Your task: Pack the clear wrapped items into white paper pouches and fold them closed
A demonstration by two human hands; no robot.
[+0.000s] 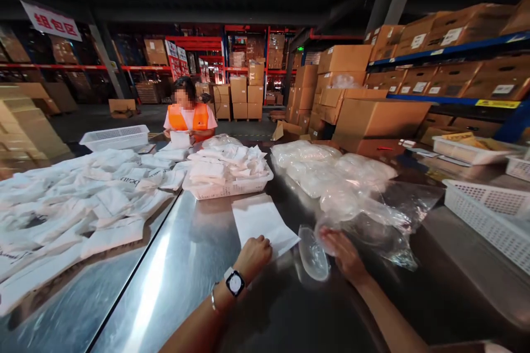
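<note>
My left hand (255, 254), with a watch on its wrist, rests closed on the near corner of a flat white paper bag (260, 218) lying on the steel table (174, 281). My right hand (343, 249) reaches into the mouth of a large clear plastic bag (385, 220), fingers at a round clear item (313, 253) by the opening. More clear packets (323, 168) lie piled behind it.
A white basket (226, 187) holds folded white bags. Loose white bags (78, 204) cover the table's left. A person in an orange vest (189, 116) works at the far end. White baskets (488, 212) sit right; cardboard boxes (372, 116) and shelving stand behind.
</note>
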